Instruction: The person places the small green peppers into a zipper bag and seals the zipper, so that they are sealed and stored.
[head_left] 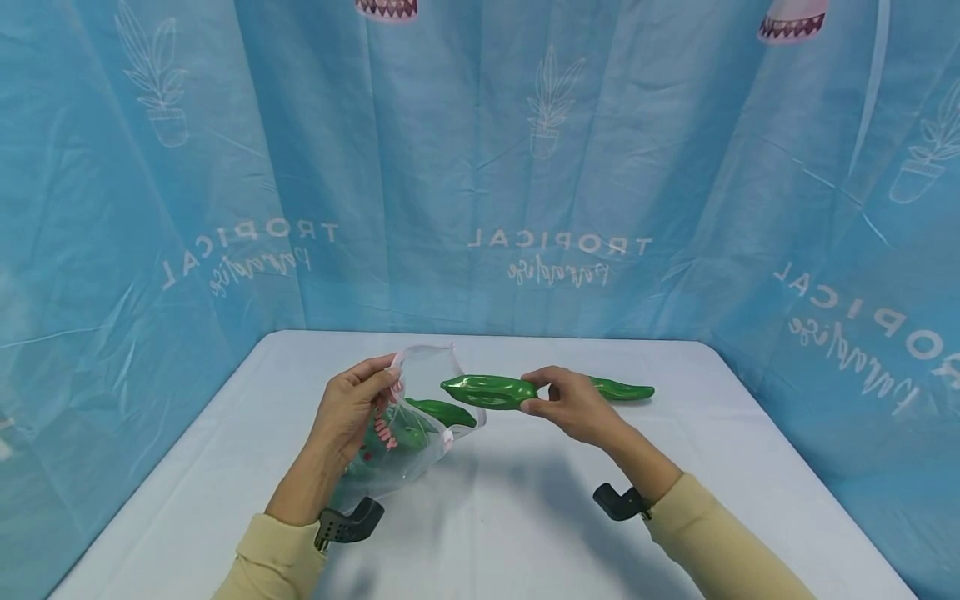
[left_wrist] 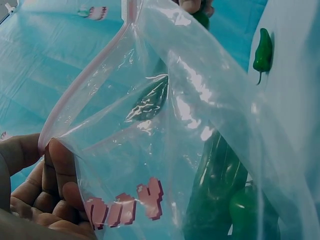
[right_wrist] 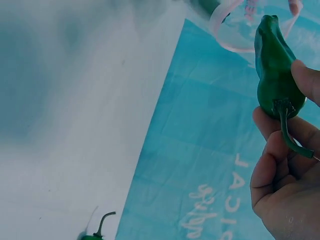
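My left hand (head_left: 351, 406) pinches the rim of a clear zip bag (left_wrist: 125, 165) with pink lettering, whose mouth gapes toward the right. Inside the bag lie green peppers (head_left: 442, 412), seen through the plastic. Between thumb and fingers, my right hand (head_left: 573, 406) holds a green pepper (head_left: 487, 391) by its stem end. Its tip points left at the bag's mouth; in the right wrist view the held pepper (right_wrist: 276, 70) shows a curved stem. Another green pepper (head_left: 624, 390) lies on the table behind the right hand, partly hidden by it.
A white-covered table (head_left: 480, 542) lies under both hands. Blue printed curtains (head_left: 480, 167) hang at the back and on both sides of it. Each wrist wears a dark camera mount; the left mount (head_left: 351, 522) sits close under the bag.
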